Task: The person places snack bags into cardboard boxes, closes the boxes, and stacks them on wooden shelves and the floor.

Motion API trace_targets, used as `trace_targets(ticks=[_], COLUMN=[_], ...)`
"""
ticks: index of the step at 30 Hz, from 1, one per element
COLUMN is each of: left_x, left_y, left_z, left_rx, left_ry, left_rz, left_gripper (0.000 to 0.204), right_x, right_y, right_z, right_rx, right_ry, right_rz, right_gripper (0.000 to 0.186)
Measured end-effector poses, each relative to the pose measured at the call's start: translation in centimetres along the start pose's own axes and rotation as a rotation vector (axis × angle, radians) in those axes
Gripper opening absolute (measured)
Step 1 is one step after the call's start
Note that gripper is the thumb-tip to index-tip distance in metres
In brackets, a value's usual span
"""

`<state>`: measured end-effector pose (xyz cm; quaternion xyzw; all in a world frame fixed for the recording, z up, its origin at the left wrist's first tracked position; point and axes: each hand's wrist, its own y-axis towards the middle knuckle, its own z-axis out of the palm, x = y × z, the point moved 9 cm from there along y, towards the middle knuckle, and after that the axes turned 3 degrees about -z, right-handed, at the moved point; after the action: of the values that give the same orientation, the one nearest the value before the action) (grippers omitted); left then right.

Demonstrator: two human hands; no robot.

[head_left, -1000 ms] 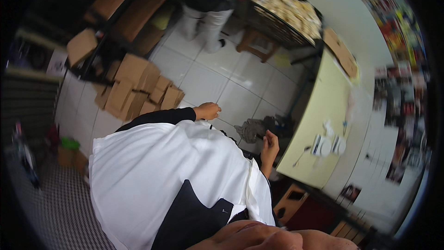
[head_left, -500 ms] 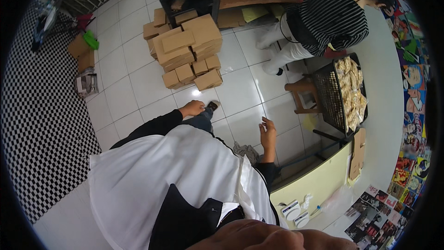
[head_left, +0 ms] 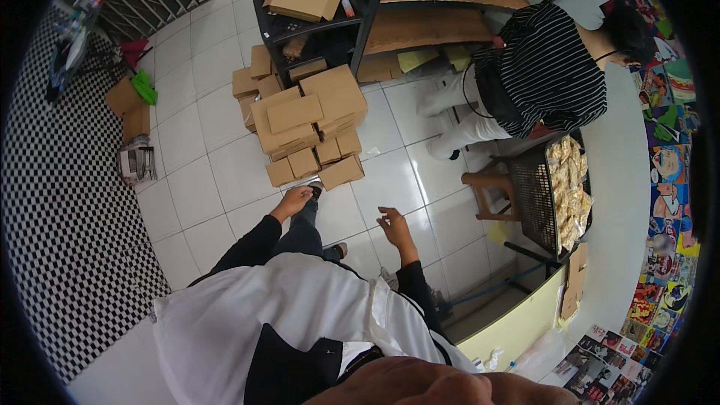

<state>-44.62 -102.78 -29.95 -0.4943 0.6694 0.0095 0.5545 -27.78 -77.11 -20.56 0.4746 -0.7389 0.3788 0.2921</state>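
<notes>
My left hand [head_left: 295, 201] hangs low at the left of my body, its fingers curled; whether they hold anything is hidden. Just beyond it, a pile of brown cardboard boxes [head_left: 315, 112] sits on the tiled floor, next to a black shelving rack [head_left: 360, 15]. My right hand [head_left: 392, 226] is held out at hip height with its fingers apart and nothing in them. To its right stands a wooden stool [head_left: 491, 187] beside a black crate [head_left: 532, 195] of wrapped golden items [head_left: 568, 187].
Another person [head_left: 547, 67] in a striped top bends at the back right near wooden shelves [head_left: 442, 30]. A pale table [head_left: 502, 315] is at lower right. A checkered mat [head_left: 75, 202] covers the left side, with a green item [head_left: 144, 86] and small cartons above it.
My view has swung round toward the boxes and rack, and I have stepped closer to them. Both my hands swing slightly; the other person leans at the shelves.
</notes>
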Motion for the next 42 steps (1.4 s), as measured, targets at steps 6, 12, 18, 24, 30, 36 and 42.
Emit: trace_targets(ticks=[6,12,18,24,30,36,42], left_x=[-2.7,-0.8,4.5,13.0,23.4,31.5,27.2], left_y=[8.1,13.4,14.5,14.9,19.6,23.2,25.2], left_z=[-5.9,-6.5,-0.5,7.3,15.9,18.9,19.9], left_rx=[-0.100,-0.050,0.138,0.242,0.208,-0.048,-0.042], left_ry=[0.037,0.070,0.068,0.025,0.080,-0.282,-0.500], left_rz=[0.068,0.059,-0.055,-0.223,-0.262,-0.479,-0.360], left_gripper=[0.023,0.024,0.026,0.032,0.035,0.040,0.058], right_x=[-1.7,-6.6,-14.2,-22.0,-30.5,-31.4,-34.7], right_y=[9.3,15.3,16.9,17.8,19.6,26.2,25.5], right_z=[2.3,6.9,11.2,15.9,18.6,22.5,23.5], right_rx=[0.000,0.034,0.032,0.109,-0.023,-0.073,-0.141], right_ry=[0.054,0.053,0.083,0.043,-0.215,-0.276,-0.192], right_rz=[0.102,0.194,0.335,0.379,0.418,0.262,0.330], right_gripper=[0.034,0.032,0.032,0.031,0.044,0.063,0.067])
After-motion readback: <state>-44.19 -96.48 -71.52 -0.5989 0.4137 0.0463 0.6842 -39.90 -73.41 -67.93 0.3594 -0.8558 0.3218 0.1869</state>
